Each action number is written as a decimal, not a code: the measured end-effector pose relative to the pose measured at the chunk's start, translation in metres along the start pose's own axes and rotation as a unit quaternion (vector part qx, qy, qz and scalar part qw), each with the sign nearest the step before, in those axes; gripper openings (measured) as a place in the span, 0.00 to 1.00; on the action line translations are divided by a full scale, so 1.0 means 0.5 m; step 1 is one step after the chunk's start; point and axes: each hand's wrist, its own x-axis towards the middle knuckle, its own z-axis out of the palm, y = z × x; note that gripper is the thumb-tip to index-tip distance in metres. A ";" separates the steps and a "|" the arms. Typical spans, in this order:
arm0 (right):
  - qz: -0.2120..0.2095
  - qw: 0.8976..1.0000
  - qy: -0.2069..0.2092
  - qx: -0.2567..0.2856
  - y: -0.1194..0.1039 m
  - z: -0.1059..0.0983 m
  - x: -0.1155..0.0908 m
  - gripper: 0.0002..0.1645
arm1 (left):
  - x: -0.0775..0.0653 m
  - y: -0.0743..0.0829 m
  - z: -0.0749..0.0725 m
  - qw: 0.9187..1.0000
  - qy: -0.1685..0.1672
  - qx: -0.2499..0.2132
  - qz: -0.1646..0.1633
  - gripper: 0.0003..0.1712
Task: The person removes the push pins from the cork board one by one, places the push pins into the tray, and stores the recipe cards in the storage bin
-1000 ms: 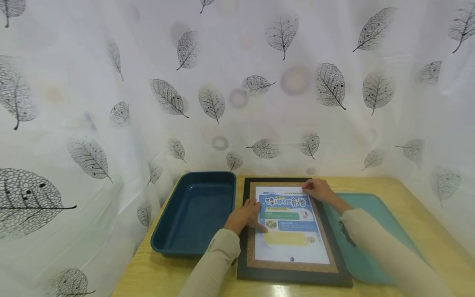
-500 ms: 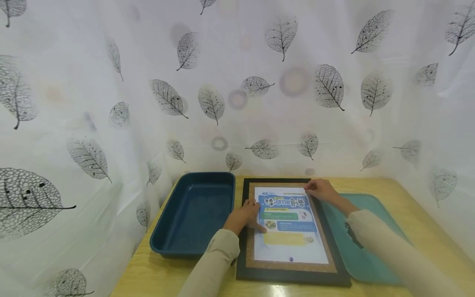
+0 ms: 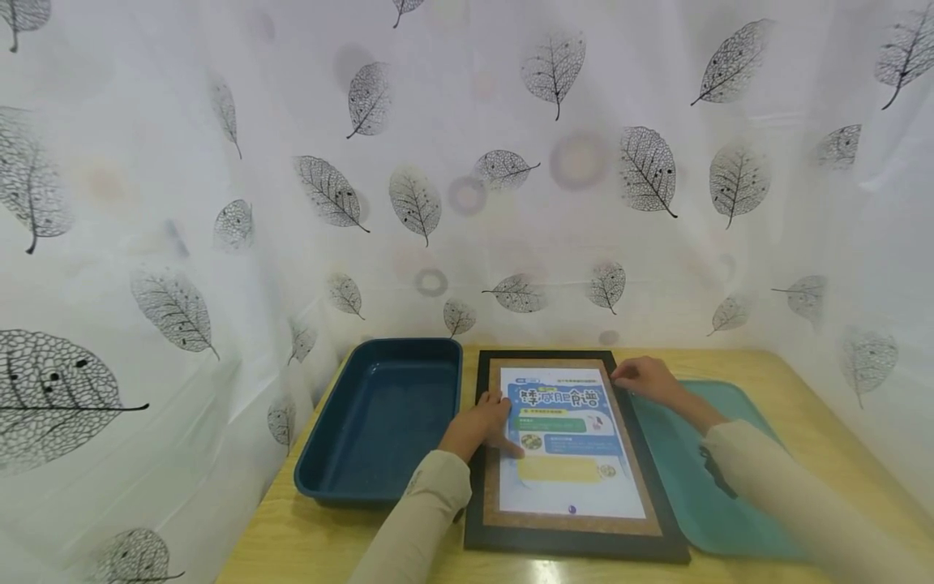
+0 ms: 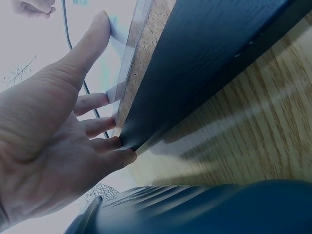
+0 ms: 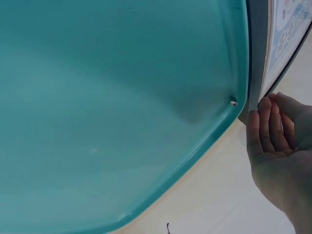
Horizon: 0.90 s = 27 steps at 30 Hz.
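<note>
A printed sheet (image 3: 572, 495) with coloured panels lies on a cork board (image 3: 620, 526) inside a black frame (image 3: 576, 543). My left hand (image 3: 477, 426) rests spread at the frame's left side, its thumb over the sheet. In the left wrist view, the sheet has a clear border, and the left fingertips (image 4: 127, 155) touch the board and frame edge. My right hand (image 3: 649, 381) is at the frame's upper right edge, off the sheet. Its fingers (image 5: 265, 124) lie side by side with the thumb near their tips; nothing shows between them.
A deep blue tray (image 3: 306, 487) stands left of the frame. A flat teal tray (image 3: 718, 511) lies to the right, partly under the right arm. One small shiny piece (image 5: 233, 101) sits in its corner. A leaf-print curtain (image 3: 467, 243) hangs behind the wooden table (image 3: 284, 535).
My right hand has left the sheet's top right corner and moved right to the frame's edge, uncovering that corner. My left hand has stayed in place.
</note>
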 end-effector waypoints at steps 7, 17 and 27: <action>-0.026 1.000 0.013 0.001 0.009 -0.003 -0.017 0.05 | 0.001 0.001 0.002 1.000 0.003 0.003 0.002 0.59; -0.005 1.000 0.003 -0.002 0.023 -0.010 -0.037 0.06 | 0.003 0.001 0.004 1.000 0.001 0.000 0.001 0.60; 0.005 1.000 -0.013 0.003 0.033 -0.021 -0.061 0.06 | 0.007 -0.001 0.006 1.000 0.002 0.002 0.002 0.60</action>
